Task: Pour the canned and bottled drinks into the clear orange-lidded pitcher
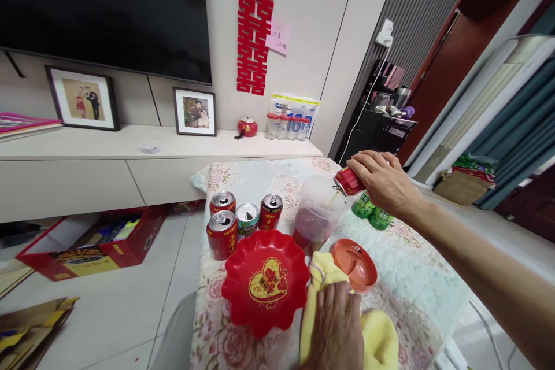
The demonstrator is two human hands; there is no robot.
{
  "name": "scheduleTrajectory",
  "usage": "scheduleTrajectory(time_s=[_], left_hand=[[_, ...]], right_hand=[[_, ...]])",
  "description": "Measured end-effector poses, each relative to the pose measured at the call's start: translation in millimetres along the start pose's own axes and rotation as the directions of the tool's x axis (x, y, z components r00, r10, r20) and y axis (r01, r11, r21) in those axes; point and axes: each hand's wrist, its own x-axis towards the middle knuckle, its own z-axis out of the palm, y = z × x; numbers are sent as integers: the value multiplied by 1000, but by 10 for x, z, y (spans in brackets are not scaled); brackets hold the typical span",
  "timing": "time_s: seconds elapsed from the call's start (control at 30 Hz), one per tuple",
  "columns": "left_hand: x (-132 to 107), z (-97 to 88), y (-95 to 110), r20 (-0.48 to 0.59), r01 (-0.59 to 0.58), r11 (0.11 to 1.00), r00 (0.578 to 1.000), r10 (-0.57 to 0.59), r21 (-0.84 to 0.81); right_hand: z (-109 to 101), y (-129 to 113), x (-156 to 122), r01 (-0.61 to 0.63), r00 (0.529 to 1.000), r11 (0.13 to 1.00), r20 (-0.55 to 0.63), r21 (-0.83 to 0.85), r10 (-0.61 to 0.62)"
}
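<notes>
My right hand (384, 180) grips a red drink can (348, 181), tipped on its side over a clear plastic pitcher (316, 211). A thin brown stream runs from the can into the pitcher, which holds dark reddish liquid at the bottom. My left hand (336, 329) rests fingers-down on a yellow cloth (377, 338) at the near edge of the table. Beside the cloth lie an orange lid (354, 264) and a red scalloped plate (264, 280) with a heart design.
Three red cans (222, 234) and one green-topped can (247, 218) stand opened left of the pitcher. Two green bottles (372, 213) lie under my right wrist. The floral tablecloth (416, 277) covers the table. A red box (87, 243) sits on the floor at left.
</notes>
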Motion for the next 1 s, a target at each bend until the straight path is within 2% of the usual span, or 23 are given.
scheduleTrajectory(time_s=[0.13,0.37,0.7,1.0], left_hand=[[-7,22,-14,4,-3,1000,1000,3,-9],[-31,131,-54,-59,-34,999,998,35,13],[-16,82,-31,-56,-35,999,998,38,40],[-10,73,-17,-18,-2,1000,1000,3,11]], right_hand=[[-5,-20,4,8,1000,1000,-12,-12,-8],[-43,-62,29,47,998,999,-38,-18,-48],[-138,-109,76,78,996,993,-25,-91,-81],[-51,-135,21,78,997,995,-24,-54,-80]])
